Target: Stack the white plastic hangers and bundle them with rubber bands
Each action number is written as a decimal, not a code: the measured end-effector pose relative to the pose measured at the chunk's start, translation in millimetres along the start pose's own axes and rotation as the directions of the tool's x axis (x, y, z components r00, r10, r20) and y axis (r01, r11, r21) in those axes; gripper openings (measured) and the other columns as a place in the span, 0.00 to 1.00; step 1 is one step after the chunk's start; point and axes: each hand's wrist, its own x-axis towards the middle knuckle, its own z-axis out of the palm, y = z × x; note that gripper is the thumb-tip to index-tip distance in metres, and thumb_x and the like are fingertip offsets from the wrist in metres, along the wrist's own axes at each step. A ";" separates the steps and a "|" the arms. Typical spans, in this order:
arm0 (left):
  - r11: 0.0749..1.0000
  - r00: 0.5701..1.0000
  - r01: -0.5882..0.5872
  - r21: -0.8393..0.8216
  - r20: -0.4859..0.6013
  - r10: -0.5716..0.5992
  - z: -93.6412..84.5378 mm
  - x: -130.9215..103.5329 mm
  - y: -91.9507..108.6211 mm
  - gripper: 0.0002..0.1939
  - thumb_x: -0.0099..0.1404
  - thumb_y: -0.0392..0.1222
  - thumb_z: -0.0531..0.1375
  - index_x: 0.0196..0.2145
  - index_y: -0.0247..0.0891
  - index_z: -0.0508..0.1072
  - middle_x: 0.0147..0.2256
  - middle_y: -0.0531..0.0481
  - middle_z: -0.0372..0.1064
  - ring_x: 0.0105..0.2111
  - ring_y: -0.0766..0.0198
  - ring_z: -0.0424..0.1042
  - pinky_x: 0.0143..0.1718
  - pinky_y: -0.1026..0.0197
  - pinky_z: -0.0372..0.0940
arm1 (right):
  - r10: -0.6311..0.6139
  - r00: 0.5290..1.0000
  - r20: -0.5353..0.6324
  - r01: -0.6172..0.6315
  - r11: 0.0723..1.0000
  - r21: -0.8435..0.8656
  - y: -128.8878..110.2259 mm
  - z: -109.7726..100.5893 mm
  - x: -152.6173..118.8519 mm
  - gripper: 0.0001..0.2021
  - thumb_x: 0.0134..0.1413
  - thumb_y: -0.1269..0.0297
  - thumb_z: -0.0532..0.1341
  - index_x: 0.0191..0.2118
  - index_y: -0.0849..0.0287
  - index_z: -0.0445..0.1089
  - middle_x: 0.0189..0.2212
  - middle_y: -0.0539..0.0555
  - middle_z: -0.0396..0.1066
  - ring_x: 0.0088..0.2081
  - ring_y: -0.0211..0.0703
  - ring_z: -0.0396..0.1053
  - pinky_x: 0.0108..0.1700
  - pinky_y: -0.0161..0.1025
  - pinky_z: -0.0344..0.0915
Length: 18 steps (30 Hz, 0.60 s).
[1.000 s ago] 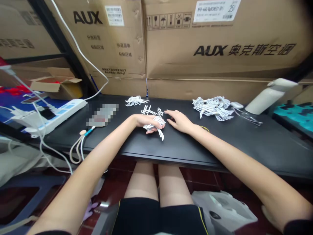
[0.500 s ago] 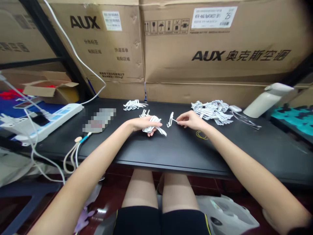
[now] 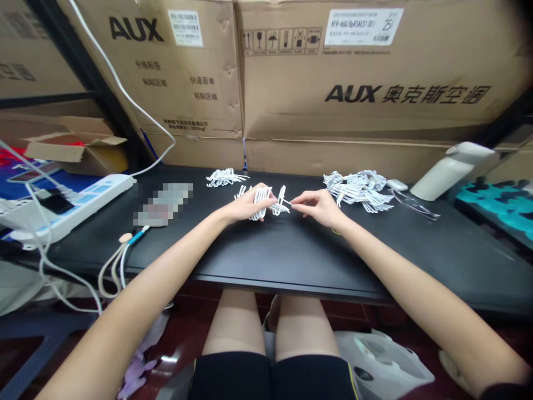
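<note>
My left hand point(image 3: 241, 210) is closed around a bundle of thin white hooks point(image 3: 261, 203), whose stems point to the right. Between the fingertips of my right hand point(image 3: 320, 206) is the stem of another white hook point(image 3: 281, 195); its curved end is beside the bundle, and I cannot tell whether they touch. A few more white hooks point(image 3: 240, 192) show just behind my left hand. Farther back lies a small row of similar hooks point(image 3: 225, 177). A larger heap of white hooks point(image 3: 360, 190) rests behind my right hand. A bit of yellow band point(image 3: 335, 232) shows by my right wrist.
On the left of the black table point(image 3: 266, 261) are a pixelated phone-like object point(image 3: 164, 204) with a cable and a white power strip point(image 3: 79, 208). At the right lie glasses point(image 3: 416, 205) and a pale bottle point(image 3: 449, 169). Large cardboard boxes point(image 3: 283, 122) stand along the back.
My right hand has moved left, bringing its hook up to the bundle. My left hand has risen slightly and turned the bundle more upright. The view has shifted a little.
</note>
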 end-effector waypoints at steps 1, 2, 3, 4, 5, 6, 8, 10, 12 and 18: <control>1.000 1.000 -0.010 -0.014 -0.013 0.010 1.1 -0.1 1.1 0.19 0.59 0.53 0.61 0.39 0.37 0.63 0.39 0.46 0.69 0.36 0.61 0.73 0.28 0.59 0.72 | -0.013 1.000 -0.011 0.013 1.000 0.006 -0.5 2.0 -0.3 0.13 0.47 0.58 0.65 0.33 0.63 0.78 0.27 0.54 0.74 0.21 0.37 0.68 0.25 0.35 0.66; 0.999 1.000 -0.013 -0.033 -0.022 0.012 2.3 -0.2 2.2 0.19 0.59 0.52 0.62 0.39 0.37 0.63 0.39 0.47 0.69 0.36 0.61 0.73 0.29 0.58 0.73 | -0.019 1.000 -0.016 0.019 1.000 0.017 -1.5 4.0 -0.6 0.13 0.47 0.58 0.65 0.33 0.63 0.78 0.27 0.54 0.74 0.21 0.36 0.68 0.24 0.36 0.66; 0.998 1.000 -0.010 -0.056 -0.023 0.009 3.6 -0.3 3.1 0.19 0.59 0.52 0.62 0.39 0.37 0.62 0.39 0.47 0.69 0.36 0.61 0.73 0.31 0.58 0.73 | -0.017 1.000 -0.016 0.018 0.999 0.033 -3.0 5.9 -0.8 0.12 0.47 0.58 0.65 0.34 0.63 0.78 0.26 0.54 0.74 0.21 0.36 0.67 0.24 0.36 0.66; 0.997 1.000 -0.002 -0.080 -0.015 0.001 4.9 -0.4 3.7 0.19 0.59 0.52 0.62 0.39 0.37 0.62 0.38 0.47 0.69 0.35 0.61 0.74 0.32 0.57 0.73 | -0.010 1.000 -0.015 0.011 0.998 0.055 -4.8 7.6 -1.0 0.12 0.47 0.58 0.65 0.34 0.63 0.78 0.26 0.54 0.74 0.21 0.36 0.67 0.24 0.36 0.66; 0.995 1.000 0.005 -0.100 -0.004 -0.006 6.3 -0.5 4.1 0.19 0.59 0.51 0.62 0.39 0.37 0.61 0.36 0.48 0.70 0.35 0.60 0.75 0.32 0.57 0.73 | 0.000 1.000 -0.017 0.002 0.997 0.079 -6.7 9.1 -1.3 0.12 0.47 0.58 0.65 0.34 0.63 0.78 0.26 0.54 0.74 0.21 0.37 0.67 0.24 0.36 0.66; 0.993 1.000 0.013 -0.116 0.008 -0.012 7.6 -0.6 4.4 0.19 0.60 0.51 0.62 0.40 0.38 0.60 0.35 0.48 0.71 0.34 0.59 0.76 0.31 0.57 0.73 | 0.010 1.000 -0.021 -0.007 0.995 0.100 -8.6 10.5 -1.5 0.12 0.46 0.58 0.66 0.34 0.63 0.78 0.26 0.54 0.74 0.22 0.37 0.67 0.24 0.36 0.66; 0.990 0.999 0.030 -0.138 0.021 -0.027 9.8 -0.8 4.6 0.19 0.61 0.51 0.61 0.40 0.39 0.59 0.33 0.48 0.72 0.32 0.58 0.77 0.29 0.58 0.72 | 0.030 0.999 -0.038 -0.024 0.989 0.144 -11.4 12.7 -1.9 0.12 0.45 0.58 0.66 0.33 0.62 0.78 0.27 0.54 0.74 0.24 0.38 0.67 0.25 0.36 0.67; 0.988 0.999 0.042 -0.150 0.008 -0.041 11.5 -1.0 4.8 0.19 0.62 0.51 0.60 0.41 0.39 0.57 0.31 0.49 0.72 0.29 0.58 0.77 0.28 0.59 0.72 | 0.067 0.997 -0.047 -0.056 0.977 0.205 -12.7 14.5 -2.1 0.12 0.44 0.58 0.67 0.32 0.62 0.78 0.28 0.54 0.75 0.27 0.39 0.69 0.27 0.36 0.68; 0.985 0.999 0.052 -0.167 -0.008 -0.054 12.5 -1.2 5.1 0.19 0.62 0.51 0.60 0.43 0.39 0.57 0.29 0.49 0.72 0.27 0.59 0.77 0.27 0.59 0.72 | 0.145 0.988 -0.044 -0.125 0.946 0.300 -12.8 16.4 -2.1 0.11 0.42 0.59 0.68 0.32 0.61 0.78 0.29 0.55 0.76 0.31 0.41 0.70 0.30 0.35 0.69; 0.962 0.996 0.058 -0.268 -0.051 -0.075 15.4 0.5 4.1 0.24 0.63 0.52 0.58 0.52 0.40 0.56 0.27 0.50 0.72 0.26 0.59 0.76 0.26 0.59 0.72 | 0.406 0.914 -0.009 -0.326 0.747 0.580 -15.6 22.0 -2.5 0.11 0.34 0.63 0.72 0.29 0.60 0.77 0.31 0.53 0.75 0.31 0.36 0.70 0.31 0.31 0.68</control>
